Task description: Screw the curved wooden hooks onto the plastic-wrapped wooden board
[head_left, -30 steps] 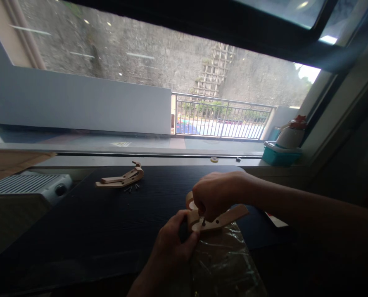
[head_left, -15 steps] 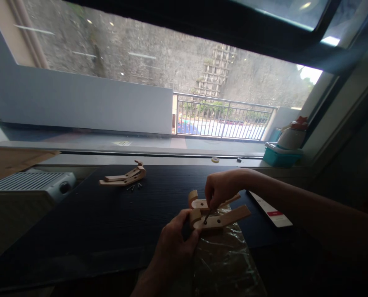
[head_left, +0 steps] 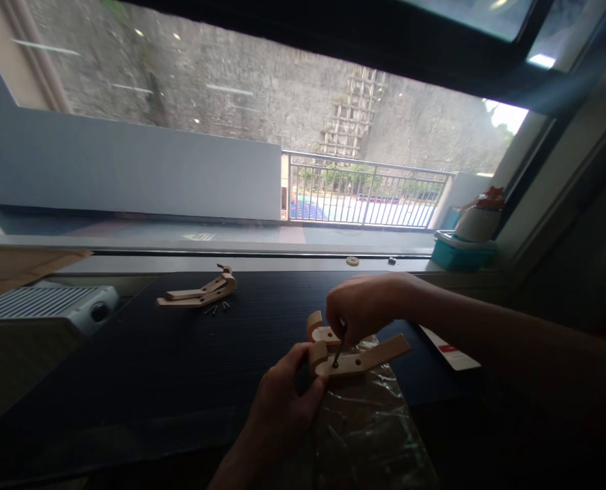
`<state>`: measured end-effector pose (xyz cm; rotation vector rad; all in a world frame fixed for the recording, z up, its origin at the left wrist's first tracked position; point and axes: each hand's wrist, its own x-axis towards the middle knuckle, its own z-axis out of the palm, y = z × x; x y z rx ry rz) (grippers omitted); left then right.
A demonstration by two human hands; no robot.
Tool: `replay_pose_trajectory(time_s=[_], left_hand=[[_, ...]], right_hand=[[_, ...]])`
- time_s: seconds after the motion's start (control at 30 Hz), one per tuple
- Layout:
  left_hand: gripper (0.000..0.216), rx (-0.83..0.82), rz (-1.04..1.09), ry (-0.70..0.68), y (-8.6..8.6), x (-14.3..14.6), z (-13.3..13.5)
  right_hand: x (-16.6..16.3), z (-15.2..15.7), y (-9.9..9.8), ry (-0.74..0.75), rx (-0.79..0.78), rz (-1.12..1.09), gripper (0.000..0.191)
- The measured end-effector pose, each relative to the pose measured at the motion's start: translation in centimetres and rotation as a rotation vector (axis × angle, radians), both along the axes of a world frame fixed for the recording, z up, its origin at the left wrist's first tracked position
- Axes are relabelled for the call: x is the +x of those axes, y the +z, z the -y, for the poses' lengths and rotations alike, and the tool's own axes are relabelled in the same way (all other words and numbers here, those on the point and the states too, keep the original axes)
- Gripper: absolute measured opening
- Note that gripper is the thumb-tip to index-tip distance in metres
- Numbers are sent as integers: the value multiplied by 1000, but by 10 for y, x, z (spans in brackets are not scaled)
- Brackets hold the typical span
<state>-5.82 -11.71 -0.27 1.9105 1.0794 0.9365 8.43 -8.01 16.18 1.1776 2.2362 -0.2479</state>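
Note:
My left hand [head_left: 282, 398] grips the curled end of a wooden hook piece [head_left: 368, 358] that lies on the dark table [head_left: 154, 367]. My right hand [head_left: 358, 306] is pinched on a dark screw [head_left: 337, 354] standing in a hole of that piece. A second wooden hook piece [head_left: 320, 332] lies just behind it, partly under my right hand.
Two more wooden hook pieces [head_left: 200, 292] lie stacked at the table's far left with several small screws [head_left: 218, 309] beside them. A clear plastic bag [head_left: 368, 429] lies near me, a white card [head_left: 448, 352] to the right, a teal box [head_left: 460, 255] on the sill, a white appliance [head_left: 52, 306] at left.
My right hand lifted off the wooden piece, pulled back a little, then came forward with the screw held upright in the hole. My left hand kept its grip.

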Motion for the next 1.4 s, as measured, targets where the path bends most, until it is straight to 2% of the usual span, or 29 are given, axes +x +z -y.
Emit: replay_pose_trajectory(time_s=[0.13, 0.27, 0.33, 0.53, 0.63, 0.77, 1.0, 1.13, 1.27, 1.4], left_hand=[[27, 18, -2, 21, -3, 0, 1], [28, 18, -21, 45, -5, -1, 3], [28, 17, -13, 42, -4, 0, 3], [28, 40, 36, 40, -4, 1, 2], [28, 26, 38, 29, -5, 1, 1], [29, 9, 46, 23, -7, 1, 2], [29, -5, 46, 27, -4, 1, 3], [28, 7, 54, 30, -4, 1, 3], [28, 7, 53, 44, -6, 1, 3], [29, -1, 61, 44, -4, 1, 4]], right_hand=[[-4, -8, -6, -13, -10, 18, 27], [0, -19, -12, -142, -142, -2, 31], [1, -19, -12, -183, -158, 0, 33], [-4, -5, 3, -109, -69, 48, 42], [-8, -3, 7, -65, -66, 64, 33], [-5, -10, 2, -28, -117, 5, 25], [6, -18, -10, -200, -213, -99, 30], [3, -9, -1, -177, -129, -52, 44], [3, -1, 6, -95, -49, -56, 34], [12, -3, -1, -32, -53, -138, 29]])
